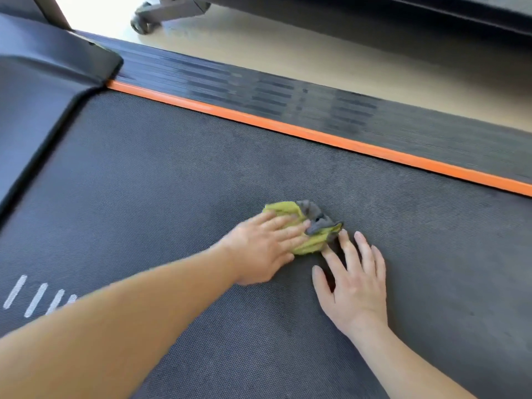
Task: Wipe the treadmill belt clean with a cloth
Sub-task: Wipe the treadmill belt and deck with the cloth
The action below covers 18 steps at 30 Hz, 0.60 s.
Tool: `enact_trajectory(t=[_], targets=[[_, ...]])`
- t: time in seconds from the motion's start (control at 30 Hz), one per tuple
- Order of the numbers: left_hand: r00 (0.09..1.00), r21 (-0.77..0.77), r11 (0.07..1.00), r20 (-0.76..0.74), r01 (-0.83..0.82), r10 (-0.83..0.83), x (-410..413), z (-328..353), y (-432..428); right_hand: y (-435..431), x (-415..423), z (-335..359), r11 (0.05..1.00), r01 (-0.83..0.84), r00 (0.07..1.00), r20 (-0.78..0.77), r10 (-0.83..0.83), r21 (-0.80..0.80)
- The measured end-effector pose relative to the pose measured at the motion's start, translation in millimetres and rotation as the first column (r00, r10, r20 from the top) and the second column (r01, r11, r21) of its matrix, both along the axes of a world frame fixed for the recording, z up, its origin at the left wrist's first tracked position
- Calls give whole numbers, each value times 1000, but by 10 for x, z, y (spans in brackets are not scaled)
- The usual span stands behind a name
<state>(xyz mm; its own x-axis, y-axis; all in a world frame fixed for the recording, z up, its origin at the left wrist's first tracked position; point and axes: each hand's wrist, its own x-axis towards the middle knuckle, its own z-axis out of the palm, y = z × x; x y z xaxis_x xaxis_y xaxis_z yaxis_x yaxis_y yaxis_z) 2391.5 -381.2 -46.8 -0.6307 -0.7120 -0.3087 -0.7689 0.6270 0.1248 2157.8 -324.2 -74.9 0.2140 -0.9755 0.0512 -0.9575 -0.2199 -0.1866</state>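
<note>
the treadmill belt (172,182) is a dark grey sheet with a fine dotted weave. it fills most of the frame, running slantwise from the lower left to the right edge. short white slanted stripes (34,298) are printed on it at the lower left, and faint darker smudges show in the lower middle. the cloth (315,226) is a small crumpled rag, yellow-green with a grey patch at its upper right. it lies bunched on the belt just below the centre of the frame, its left part pressed under the flat fingers of the left hand (264,249).
</note>
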Motion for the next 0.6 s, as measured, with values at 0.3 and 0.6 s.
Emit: enact_trajectory(t=[0.3, 0.6], targets=[[995, 4, 998, -84, -62, 62, -90, -75, 173, -19, 12, -17, 1000, 10, 1000, -10, -10, -4], [785, -107, 778, -111, -619, 609, -121, -208, 776, -22, 29, -2, 1000, 8, 1000, -24, -7, 30]])
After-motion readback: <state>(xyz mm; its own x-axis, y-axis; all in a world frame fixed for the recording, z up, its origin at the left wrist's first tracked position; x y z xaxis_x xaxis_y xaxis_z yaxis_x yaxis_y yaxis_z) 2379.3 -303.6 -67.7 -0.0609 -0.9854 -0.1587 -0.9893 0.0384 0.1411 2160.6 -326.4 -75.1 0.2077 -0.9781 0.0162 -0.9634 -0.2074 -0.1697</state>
